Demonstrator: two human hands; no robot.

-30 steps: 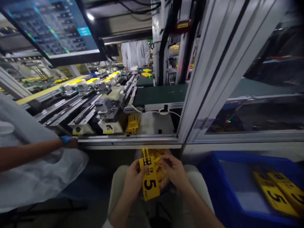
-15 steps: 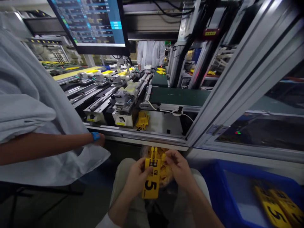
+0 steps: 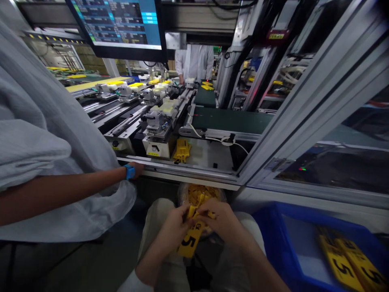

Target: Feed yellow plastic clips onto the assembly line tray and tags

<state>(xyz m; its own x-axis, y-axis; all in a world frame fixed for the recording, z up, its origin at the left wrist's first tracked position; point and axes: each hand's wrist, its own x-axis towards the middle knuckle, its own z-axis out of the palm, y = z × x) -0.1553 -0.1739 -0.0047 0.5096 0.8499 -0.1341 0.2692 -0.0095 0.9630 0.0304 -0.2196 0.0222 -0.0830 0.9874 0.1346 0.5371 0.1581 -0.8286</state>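
Lower ctr of frame: yellow "5" tag (image 3: 189,242) btwn hands, L hand (image 3: 173,227) pinching its upper L edge, R hand (image 3: 223,219) at its top end, can't tell what R grips.

The yellow tag (image 3: 187,244) appears to be smooth plastic with a matt finish and dark print. Beyond the tag, the clear bag (image 3: 183,195) is thin, creased film with a slight sheen. Right of the tag, the blue bin (image 3: 272,235) is smooth plastic, low in gloss. Above and right of it, the frame post (image 3: 299,91) is satin-finish metal. Left of it, the co-worker's sleeve (image 3: 28,148) is matt, wrinkled cloth. Farther beyond it, the green belt (image 3: 225,119) is flat and matt.
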